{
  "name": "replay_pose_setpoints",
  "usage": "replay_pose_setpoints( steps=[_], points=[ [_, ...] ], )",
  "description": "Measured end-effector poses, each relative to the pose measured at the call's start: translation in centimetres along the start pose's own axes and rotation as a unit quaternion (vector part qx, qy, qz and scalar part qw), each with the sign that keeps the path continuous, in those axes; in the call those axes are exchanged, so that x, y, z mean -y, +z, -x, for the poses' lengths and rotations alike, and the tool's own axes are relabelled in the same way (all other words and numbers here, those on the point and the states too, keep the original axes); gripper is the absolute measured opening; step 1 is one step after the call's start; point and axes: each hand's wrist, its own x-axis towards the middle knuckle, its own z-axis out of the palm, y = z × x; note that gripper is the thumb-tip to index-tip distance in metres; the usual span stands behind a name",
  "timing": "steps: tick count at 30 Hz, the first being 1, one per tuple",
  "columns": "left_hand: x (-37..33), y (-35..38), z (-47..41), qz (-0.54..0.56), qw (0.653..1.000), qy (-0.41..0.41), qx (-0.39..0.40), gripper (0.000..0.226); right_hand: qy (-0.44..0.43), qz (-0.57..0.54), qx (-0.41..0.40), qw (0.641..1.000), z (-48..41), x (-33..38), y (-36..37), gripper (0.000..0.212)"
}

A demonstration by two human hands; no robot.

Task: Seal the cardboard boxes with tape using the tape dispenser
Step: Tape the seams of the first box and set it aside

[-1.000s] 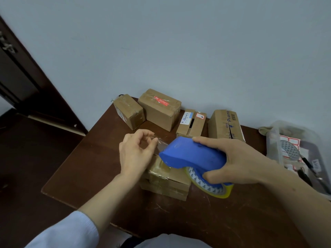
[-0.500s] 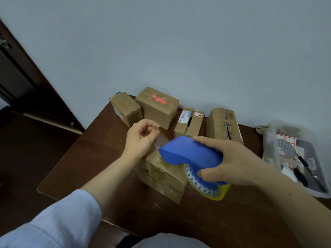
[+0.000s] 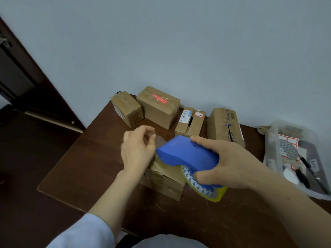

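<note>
1. The tape dispenser, blue with a yellow-edged tape roll beneath it, was gripped by the right hand, with fingers and thumb wrapped round its body.
2. It was held over the near cardboard box, which was set on the dark table; whether its nose touched the box top could not be told.
3. A clear tape strip at the dispenser's nose was pinched between the thumb and fingertips of the left hand.
4. Farther back, four more cardboard boxes were lined up along the wall.
5. A clear plastic bin of small items was seen at the table's right side.
</note>
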Motion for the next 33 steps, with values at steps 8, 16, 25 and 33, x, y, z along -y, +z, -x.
replay_pose_setpoints(
  steps=[8, 16, 25, 33],
  points=[
    [0.2, 0.5, -2.4, 0.222, 0.973, -0.026, 0.059, 0.025, 0.012, 0.003, -0.006, 1.000, 0.4, -0.1, -0.1, 0.092],
    [0.5, 0.9, -2.6, 0.289, 0.946, -0.147, -0.017, 0.032, -0.011, -0.010, -0.007, 1.000, -0.6, 0.8, -0.3, 0.089],
    [1.5, 1.7, -2.3, 0.336, 0.925, -0.174, -0.021, 0.029, -0.005, -0.012, 0.001, 1.000, -0.9, 1.1, -0.2, 0.094],
    [1.8, 1.7, -2.4, 0.311, 0.930, -0.196, -0.012, 0.031, 0.002, 0.007, 0.010, 1.000, -1.3, 1.7, -0.5, 0.088]
  ],
)
